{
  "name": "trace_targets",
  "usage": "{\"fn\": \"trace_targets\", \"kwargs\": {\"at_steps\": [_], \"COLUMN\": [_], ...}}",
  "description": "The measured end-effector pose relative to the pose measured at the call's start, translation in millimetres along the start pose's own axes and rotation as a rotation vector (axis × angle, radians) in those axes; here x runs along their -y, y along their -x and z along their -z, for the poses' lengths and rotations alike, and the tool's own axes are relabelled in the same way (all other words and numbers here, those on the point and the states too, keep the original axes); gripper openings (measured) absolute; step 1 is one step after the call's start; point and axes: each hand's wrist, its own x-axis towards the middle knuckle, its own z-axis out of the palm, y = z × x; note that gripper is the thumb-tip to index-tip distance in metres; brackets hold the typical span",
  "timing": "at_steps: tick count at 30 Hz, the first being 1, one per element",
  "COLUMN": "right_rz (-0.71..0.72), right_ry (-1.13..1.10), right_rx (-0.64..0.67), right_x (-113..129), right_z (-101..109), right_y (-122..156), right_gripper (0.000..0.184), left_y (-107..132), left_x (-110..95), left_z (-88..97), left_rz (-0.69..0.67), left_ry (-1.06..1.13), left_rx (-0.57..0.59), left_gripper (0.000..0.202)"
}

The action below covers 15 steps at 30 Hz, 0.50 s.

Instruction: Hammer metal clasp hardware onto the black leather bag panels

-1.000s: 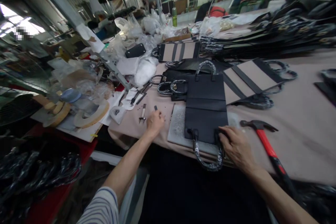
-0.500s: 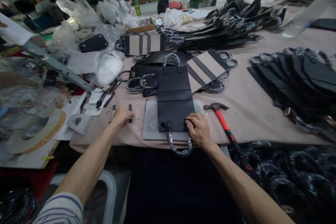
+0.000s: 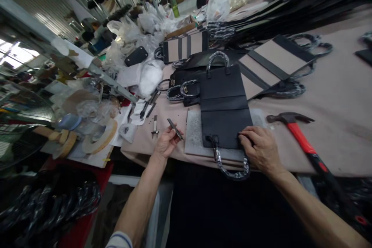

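My left hand (image 3: 168,139) is closed around a short, flat dark metal tool (image 3: 174,128), raised above the cloth left of the board. At the lower right corner of a black handbag panel (image 3: 225,122), my right hand (image 3: 260,148) has its fingers curled on the edge. The panel lies flat and unfolded, with a plastic-wrapped handle (image 3: 218,55) at the far end and another wrapped handle (image 3: 232,174) hanging over the table's front edge. Under it is a grey stone-like board (image 3: 193,133). A second small metal tool (image 3: 155,124) rests on the cloth, left of my left hand.
A claw hammer (image 3: 300,137) with a red and black handle lies to the right. Behind are striped beige-and-black bag panels (image 3: 277,64) and stacked black pieces (image 3: 261,15). Plastic bags (image 3: 151,77), tape rolls (image 3: 100,139) and a slanting metal bar (image 3: 113,85) stand at left.
My left hand has lifted the metal tool off the cloth and brought it closer to the board. My right hand stays at the panel's corner. The view has turned left.
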Motion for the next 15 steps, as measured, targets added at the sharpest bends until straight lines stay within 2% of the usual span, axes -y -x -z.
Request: {"fn": "trace_targets", "kwargs": {"at_steps": [4,9,15], "right_rz": [-0.018,-0.019,-0.039], "right_ry": [0.025,0.018,-0.006], "right_rx": [0.008,0.010,0.014], "right_x": [1,3,6], "right_z": [1,2,3], "right_y": [0,0,-1], "right_gripper": [0.021,0.019,0.017], "left_y": [16,23,23], "left_x": [11,16,20], "left_z": [-10.8,-19.5,-30.8], "left_rz": [0.008,0.017,-0.045], "left_ry": [0.085,0.102,-0.074], "left_rx": [0.093,0.199,0.178], "left_gripper": [0.034,0.044,0.046]}}
